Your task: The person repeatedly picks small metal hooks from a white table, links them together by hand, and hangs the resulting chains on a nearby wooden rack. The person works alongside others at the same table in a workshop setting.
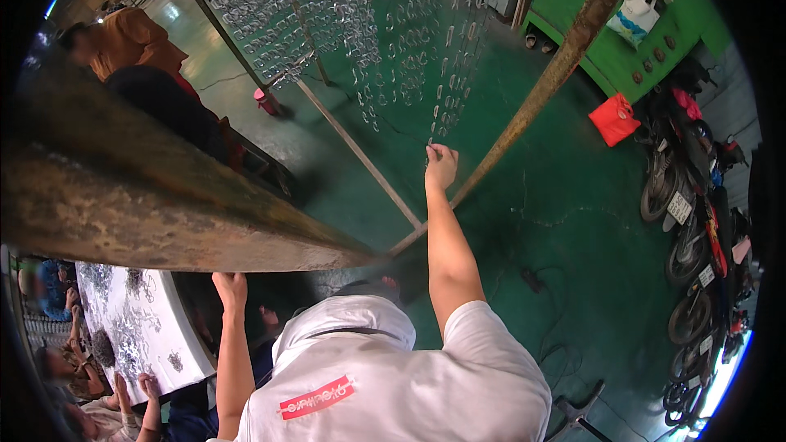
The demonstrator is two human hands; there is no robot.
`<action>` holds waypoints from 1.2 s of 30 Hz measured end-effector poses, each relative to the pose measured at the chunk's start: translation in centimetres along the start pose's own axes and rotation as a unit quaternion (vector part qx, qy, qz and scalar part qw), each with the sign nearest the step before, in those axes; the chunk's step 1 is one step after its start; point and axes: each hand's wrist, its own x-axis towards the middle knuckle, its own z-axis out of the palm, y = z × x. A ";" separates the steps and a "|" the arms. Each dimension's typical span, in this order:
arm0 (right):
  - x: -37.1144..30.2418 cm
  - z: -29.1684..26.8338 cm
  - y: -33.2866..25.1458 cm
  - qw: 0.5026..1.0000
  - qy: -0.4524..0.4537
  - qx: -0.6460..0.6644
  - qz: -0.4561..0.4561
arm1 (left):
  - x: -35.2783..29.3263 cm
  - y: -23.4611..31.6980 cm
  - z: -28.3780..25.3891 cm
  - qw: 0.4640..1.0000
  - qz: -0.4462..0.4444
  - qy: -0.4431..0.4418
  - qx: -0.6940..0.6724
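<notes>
My right hand (442,165) reaches forward, its fingers pinched at the bottom of a hanging strand of silvery metal links (436,110). The piece between the fingertips is too small to make out in detail. Beside that strand hang many more chains of shiny links (303,16), spread across the upper middle. At lower left, my left hand (230,288) meets the lower edge of a thick rusty metal beam (205,233). That beam hides most of its fingers, so what they hold does not show.
A rusty post (548,86) slants at right. People sit around a white table (184,344) strewn with metal pieces at lower left; another person (143,41) is at upper left. Motorbikes (688,262) line the right side, near a red bag (614,119) and green cabinet (565,0).
</notes>
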 end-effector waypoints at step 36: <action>-5.2 -6.2 0.1 0.983 0.033 0.146 -0.105 | 0.3 -1.5 2.2 0.982 0.004 -0.101 -0.162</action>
